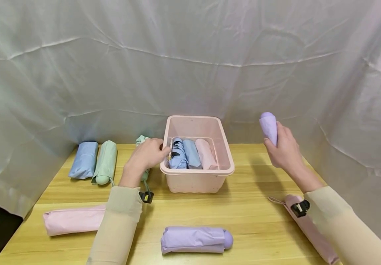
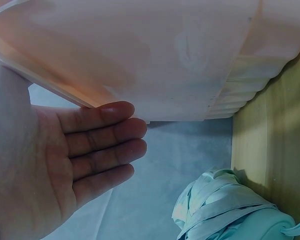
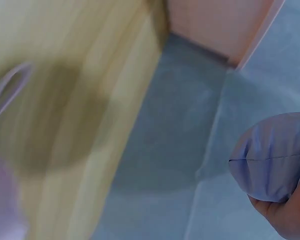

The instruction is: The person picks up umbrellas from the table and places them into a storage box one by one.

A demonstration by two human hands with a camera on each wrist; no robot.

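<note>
— Where's the lilac folded umbrella (image 1: 268,127)?
— Gripped upright in the right hand (image 1: 285,149), above the counter's (image 1: 250,213) right edge.
— And the left hand (image 1: 147,154)?
— Fingers straight (holding nothing), touching the pink basket's (image 1: 197,171) left rim.

Soft even light, blurred wrist views

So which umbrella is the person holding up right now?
Start at the pink basket on the wooden table, then look right of it. The right hand grips a folded lilac umbrella upright in the air. The other lilac umbrella lies flat at the front edge.
</note>
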